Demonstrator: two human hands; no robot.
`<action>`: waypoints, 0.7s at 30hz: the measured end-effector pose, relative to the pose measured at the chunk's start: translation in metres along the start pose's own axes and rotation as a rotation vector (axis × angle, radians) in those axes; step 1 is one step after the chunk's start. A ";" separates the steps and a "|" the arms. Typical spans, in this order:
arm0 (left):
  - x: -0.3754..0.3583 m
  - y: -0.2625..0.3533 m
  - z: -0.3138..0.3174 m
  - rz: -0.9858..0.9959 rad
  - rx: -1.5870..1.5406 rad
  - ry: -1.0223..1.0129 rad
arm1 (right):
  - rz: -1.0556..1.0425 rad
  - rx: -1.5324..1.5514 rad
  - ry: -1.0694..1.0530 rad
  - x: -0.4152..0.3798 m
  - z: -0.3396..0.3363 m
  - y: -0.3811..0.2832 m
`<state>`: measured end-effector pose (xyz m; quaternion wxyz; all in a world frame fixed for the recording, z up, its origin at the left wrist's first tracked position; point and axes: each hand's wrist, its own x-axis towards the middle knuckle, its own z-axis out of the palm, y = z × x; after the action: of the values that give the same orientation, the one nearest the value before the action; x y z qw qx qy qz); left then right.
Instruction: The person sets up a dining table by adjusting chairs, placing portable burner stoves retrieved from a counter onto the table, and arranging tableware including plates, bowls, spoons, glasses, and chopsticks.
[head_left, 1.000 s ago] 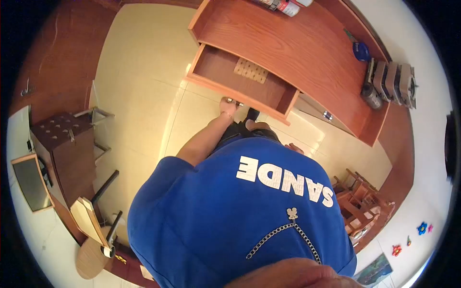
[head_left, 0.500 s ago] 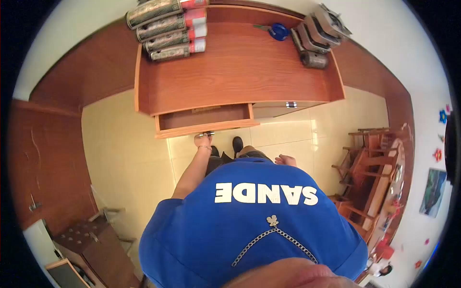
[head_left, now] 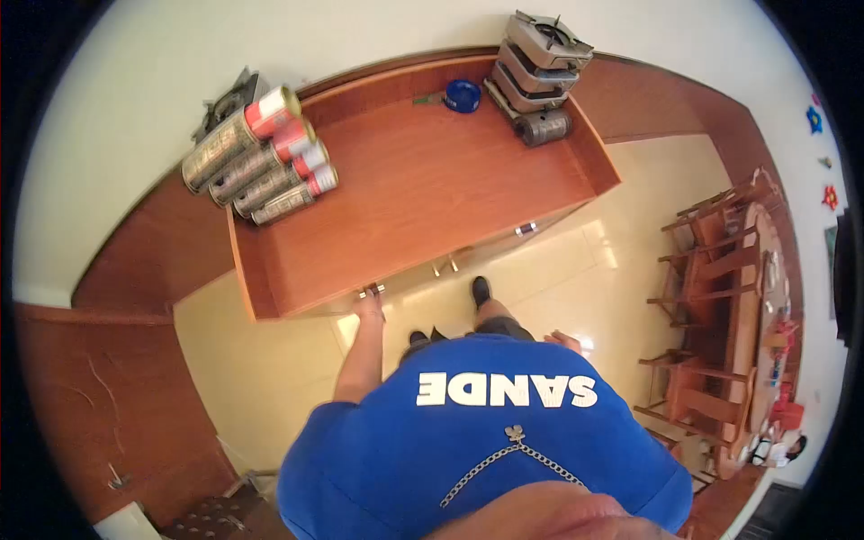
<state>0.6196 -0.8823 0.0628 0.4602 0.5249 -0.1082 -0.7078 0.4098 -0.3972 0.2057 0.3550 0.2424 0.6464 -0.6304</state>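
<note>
Left hand at the drawer handle, right hand free at your side

Your left hand (head_left: 369, 306) is up against the metal handle (head_left: 372, 291) at the left of the cabinet's front, touching it; you show too little of the fingers to tell whether they are curled around it. The handle sits just below the front edge of the reddish-brown cabinet (head_left: 423, 189), and the drawer front (head_left: 407, 280) there is pushed in under the top. Your right hand (head_left: 564, 342) hangs beside your blue shirt (head_left: 504, 423), well apart from the cabinet; its fingers are partly hidden, so you cannot tell whether they are curled.

On the cabinet's top, a slanting stack of printed cylinders (head_left: 255, 175) lies at the left end. At the far right corner stand stacked portable stoves (head_left: 538, 67), with a blue round object (head_left: 463, 95) near them.
</note>
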 end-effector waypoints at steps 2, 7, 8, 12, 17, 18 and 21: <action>-0.018 0.019 0.021 -0.012 0.144 0.061 | 0.104 0.162 -0.035 0.037 -0.005 -0.016; -0.038 0.037 0.019 -0.095 0.552 0.083 | -0.138 0.099 -0.101 0.058 0.054 -0.172; -0.052 0.043 0.029 -0.044 0.788 0.113 | -0.207 0.147 -0.171 0.070 0.061 -0.208; -0.154 0.078 0.104 0.429 1.405 0.437 | -0.499 0.109 -0.314 0.088 0.100 -0.384; -0.211 0.065 0.279 0.648 0.714 -0.015 | -0.664 0.078 -0.501 0.169 0.139 -0.556; -0.233 0.059 0.343 0.591 0.589 -0.109 | -0.693 0.055 -0.525 0.186 0.155 -0.586; -0.235 0.032 0.479 0.419 0.537 -0.590 | -0.775 -0.053 -0.549 0.246 0.205 -0.647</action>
<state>0.2393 -0.8785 0.4382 0.3908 0.3682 -0.5185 -0.6655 -0.2058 -0.6890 0.4431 0.2573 -0.2014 0.5875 -0.7403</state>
